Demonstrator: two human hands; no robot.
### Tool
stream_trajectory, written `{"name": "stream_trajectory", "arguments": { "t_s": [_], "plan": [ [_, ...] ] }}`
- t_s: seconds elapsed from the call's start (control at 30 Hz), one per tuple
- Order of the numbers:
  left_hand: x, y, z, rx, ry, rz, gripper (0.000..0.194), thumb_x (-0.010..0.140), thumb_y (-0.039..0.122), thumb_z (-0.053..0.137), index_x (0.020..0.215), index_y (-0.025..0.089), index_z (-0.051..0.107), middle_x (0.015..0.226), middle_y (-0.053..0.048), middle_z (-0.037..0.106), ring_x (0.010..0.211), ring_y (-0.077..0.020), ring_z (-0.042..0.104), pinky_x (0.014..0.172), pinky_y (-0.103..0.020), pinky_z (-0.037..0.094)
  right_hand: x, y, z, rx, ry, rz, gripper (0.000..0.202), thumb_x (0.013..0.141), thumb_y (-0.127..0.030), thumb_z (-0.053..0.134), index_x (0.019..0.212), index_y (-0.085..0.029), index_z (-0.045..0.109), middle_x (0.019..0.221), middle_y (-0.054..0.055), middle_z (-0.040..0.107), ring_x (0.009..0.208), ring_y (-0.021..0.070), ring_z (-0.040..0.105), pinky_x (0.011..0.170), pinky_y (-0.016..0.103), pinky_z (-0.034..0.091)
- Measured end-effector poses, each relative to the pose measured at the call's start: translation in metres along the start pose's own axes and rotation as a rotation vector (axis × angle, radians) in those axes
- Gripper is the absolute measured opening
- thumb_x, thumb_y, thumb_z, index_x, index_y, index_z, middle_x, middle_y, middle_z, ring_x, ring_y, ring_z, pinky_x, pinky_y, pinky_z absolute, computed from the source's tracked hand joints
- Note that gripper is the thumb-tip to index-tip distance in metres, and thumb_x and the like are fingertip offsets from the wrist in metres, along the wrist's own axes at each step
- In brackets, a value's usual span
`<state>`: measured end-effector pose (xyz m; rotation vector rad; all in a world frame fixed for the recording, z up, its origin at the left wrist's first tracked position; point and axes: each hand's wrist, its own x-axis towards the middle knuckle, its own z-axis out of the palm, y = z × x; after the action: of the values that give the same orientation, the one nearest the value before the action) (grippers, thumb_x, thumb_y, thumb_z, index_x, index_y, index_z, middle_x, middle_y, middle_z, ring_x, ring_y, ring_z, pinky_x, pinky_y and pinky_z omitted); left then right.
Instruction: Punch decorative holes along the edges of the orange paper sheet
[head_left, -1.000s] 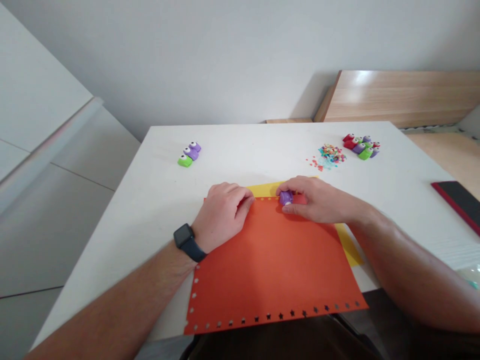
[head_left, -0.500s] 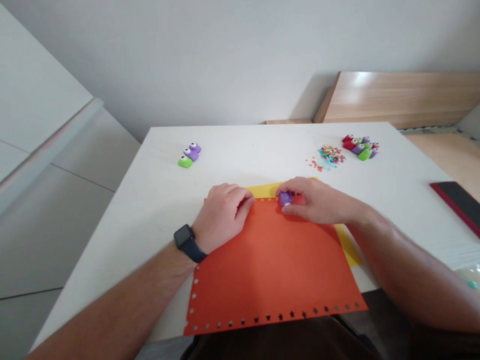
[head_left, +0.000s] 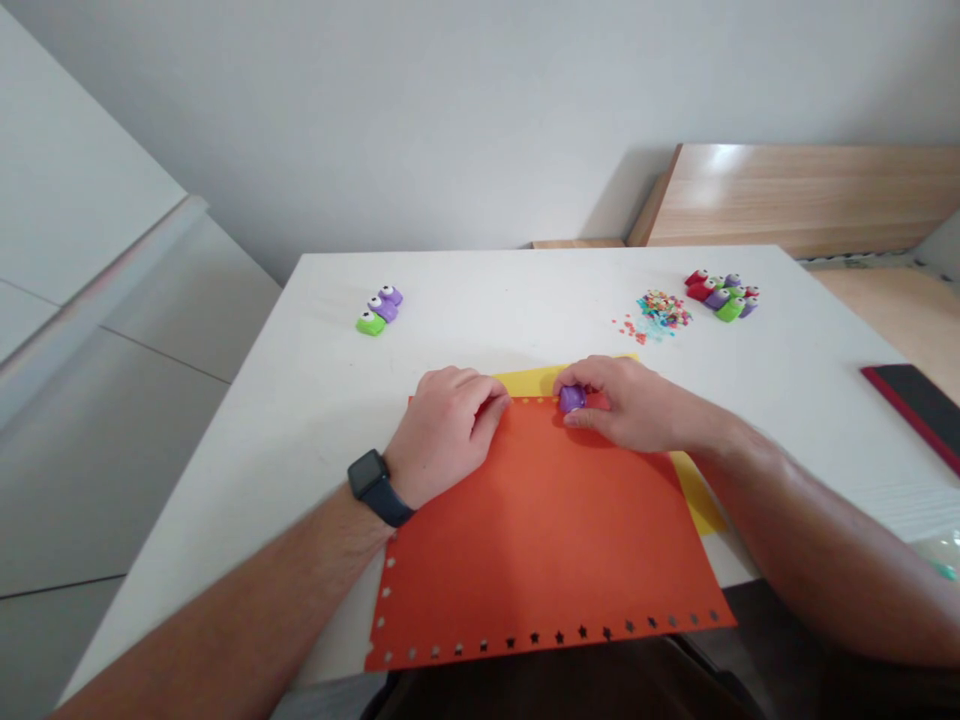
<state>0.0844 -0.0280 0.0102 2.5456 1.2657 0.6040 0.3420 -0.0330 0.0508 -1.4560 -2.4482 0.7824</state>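
An orange sheet of paper [head_left: 555, 520] lies before me, with small star-shaped holes along its near and left edges and small holes at the far edge. My right hand [head_left: 634, 402] is closed around a small purple paper punch [head_left: 572, 399] at the sheet's far edge, thumb on the near side. To its left, my left hand [head_left: 454, 430] pinches that same edge between thumb and fingers, wrist resting over the sheet. A yellow sheet [head_left: 699, 495] lies under the orange one, showing at the far and right sides.
Three more punches [head_left: 381, 309] stand at the far left of the white table [head_left: 480, 300]. A heap of colourful paper bits [head_left: 664, 310] lies at the far right, beside a cluster of red, green and purple punches [head_left: 724, 294]. A dark red-edged object [head_left: 911, 405] lies at the right.
The purple punch has tilted slightly in my right hand, which has shifted a touch. The orange sheet's near edge has slid slightly left. My left hand stays in place.
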Motion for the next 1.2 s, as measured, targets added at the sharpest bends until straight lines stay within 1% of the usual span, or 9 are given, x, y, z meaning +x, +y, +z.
{"name": "stream_trajectory", "arguments": {
  "t_s": [0.23,0.6,0.87,1.2],
  "plan": [
    [0.0,0.0006,-0.001,-0.003,-0.001,0.001,0.021,0.102,0.026,0.051,0.094,0.019,0.068,0.09,-0.005,0.07,0.089,-0.023,0.062,0.086,-0.041,0.045,0.0002,-0.0005,0.0005,-0.007,-0.014,-0.005,0.024,0.085,-0.026,0.067,0.108,-0.02,0.073,0.102,0.006,0.073,0.093,0.0218,0.064,0.085,0.033,0.047],
    [-0.0011,-0.0004,-0.001,0.002,0.007,0.01,0.02,0.102,0.026,0.05,0.094,0.019,0.067,0.091,-0.005,0.07,0.089,-0.0232,0.062,0.086,-0.041,0.046,0.0003,-0.0033,0.0021,-0.031,0.004,-0.005,0.022,0.087,-0.024,0.066,0.108,-0.019,0.072,0.104,0.008,0.073,0.097,0.0236,0.065,0.088,0.034,0.047],
    [0.0001,0.0,-0.0009,-0.002,0.005,0.005,0.021,0.102,0.026,0.05,0.094,0.019,0.067,0.091,-0.006,0.071,0.089,-0.0231,0.063,0.085,-0.041,0.046,0.0023,-0.0024,0.0034,-0.063,0.013,-0.026,0.019,0.087,-0.022,0.064,0.105,-0.019,0.071,0.101,0.008,0.072,0.095,0.0229,0.064,0.087,0.034,0.046],
    [-0.0001,-0.0001,-0.001,0.001,0.004,0.009,0.021,0.102,0.025,0.049,0.093,0.019,0.068,0.09,-0.007,0.071,0.088,-0.0233,0.063,0.085,-0.041,0.047,0.0028,0.002,0.0025,-0.039,-0.002,-0.037,0.021,0.088,-0.027,0.065,0.107,-0.021,0.071,0.102,0.008,0.072,0.096,0.0231,0.063,0.088,0.034,0.046]
  ]
}}
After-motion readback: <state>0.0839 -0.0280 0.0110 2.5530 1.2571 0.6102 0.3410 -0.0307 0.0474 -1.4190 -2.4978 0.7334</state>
